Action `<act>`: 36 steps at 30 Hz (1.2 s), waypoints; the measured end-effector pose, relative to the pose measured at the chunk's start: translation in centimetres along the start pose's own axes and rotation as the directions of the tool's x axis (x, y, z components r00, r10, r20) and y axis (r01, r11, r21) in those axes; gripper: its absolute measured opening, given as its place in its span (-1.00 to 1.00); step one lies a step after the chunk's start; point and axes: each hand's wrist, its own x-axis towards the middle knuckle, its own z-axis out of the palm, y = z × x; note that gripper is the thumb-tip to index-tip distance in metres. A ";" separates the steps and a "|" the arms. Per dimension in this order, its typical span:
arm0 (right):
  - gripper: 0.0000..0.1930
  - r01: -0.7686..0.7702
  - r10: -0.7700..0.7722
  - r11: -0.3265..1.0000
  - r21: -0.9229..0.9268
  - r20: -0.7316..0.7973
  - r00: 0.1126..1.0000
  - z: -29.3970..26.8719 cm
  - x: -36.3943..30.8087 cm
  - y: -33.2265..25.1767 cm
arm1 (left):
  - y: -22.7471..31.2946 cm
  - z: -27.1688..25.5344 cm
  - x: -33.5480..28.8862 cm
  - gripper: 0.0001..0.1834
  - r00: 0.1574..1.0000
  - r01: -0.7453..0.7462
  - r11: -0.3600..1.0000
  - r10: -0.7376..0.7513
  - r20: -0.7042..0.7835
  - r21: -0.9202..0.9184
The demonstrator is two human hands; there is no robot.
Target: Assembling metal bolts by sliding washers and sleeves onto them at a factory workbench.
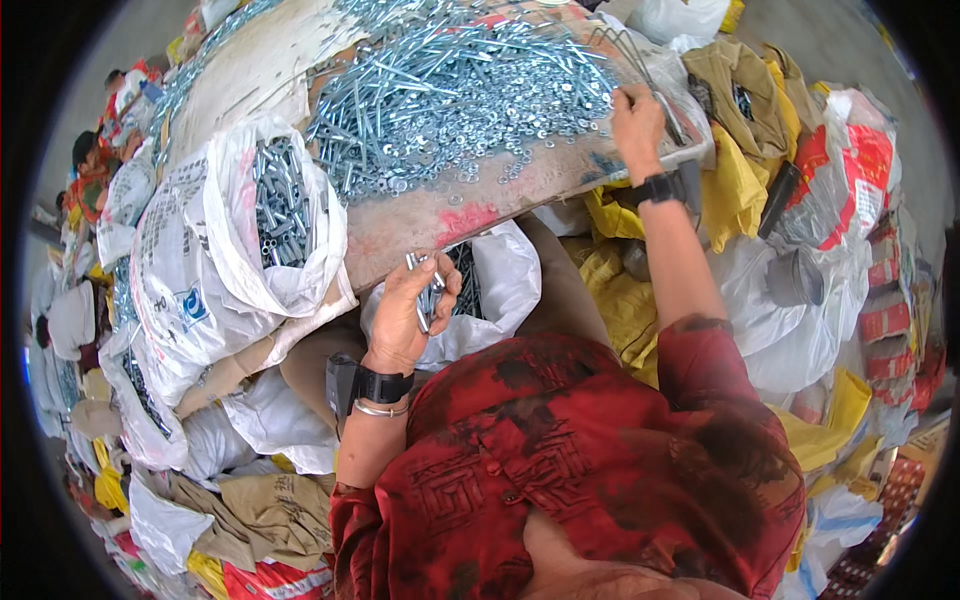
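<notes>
My left hand (408,312) is closed around several short shiny metal bolts (428,300), held above an opened white bag (510,275) between my legs. Dark metal pieces (464,285) show inside that bag. At the table's right edge, my right hand (637,128) has its fingers curled together beside a wire rake-like tool (655,90); whatever may be between the fingertips is hidden. Just left of it spreads a heap of loose washers (510,110), with long thin bolts (385,90) piled behind and to the left.
A large white woven sack (190,260) full of metal bolts (283,205) leans on the worn table (400,235) at left. Yellow sacks (735,195), clear plastic bags (760,300) and a grey cup-like container (795,277) crowd the right. Other people (90,165) sit far left.
</notes>
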 end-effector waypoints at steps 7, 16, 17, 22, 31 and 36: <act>-0.63 0.330 -0.087 0.781 -0.531 0.430 0.899 3.5 3.3 4.3 | 0.3 -0.6 0.9 -0.64 0.999 -0.019 0.999 0.021 0.047 -0.049; -0.80 0.314 -0.311 0.947 0.071 -0.046 0.949 -1.0 2.1 -1.6 | -0.9 -1.8 1.4 -0.68 0.994 -0.069 0.972 0.086 0.067 -0.227; -0.85 0.281 -0.249 0.912 0.298 -0.141 0.958 -2.2 1.1 -3.1 | -0.9 -1.6 1.5 -0.72 0.991 -0.071 0.964 0.097 0.089 -0.257; -0.85 0.086 -0.124 0.777 0.623 0.018 0.992 -3.7 -6.6 -8.3 | -1.0 -1.4 0.2 -0.77 0.982 -0.114 0.958 0.149 0.118 -0.264; -0.81 -0.241 -0.097 0.467 0.851 0.320 0.942 -8.9 -10.4 -13.9 | -1.0 -0.2 -2.1 -0.80 0.972 -0.169 0.915 0.217 0.095 -0.366; -0.78 -0.283 -0.159 0.296 0.912 0.340 0.927 -11.2 -12.8 -16.6 | -0.7 1.8 -3.2 -0.79 0.958 -0.240 0.925 0.274 0.080 -0.294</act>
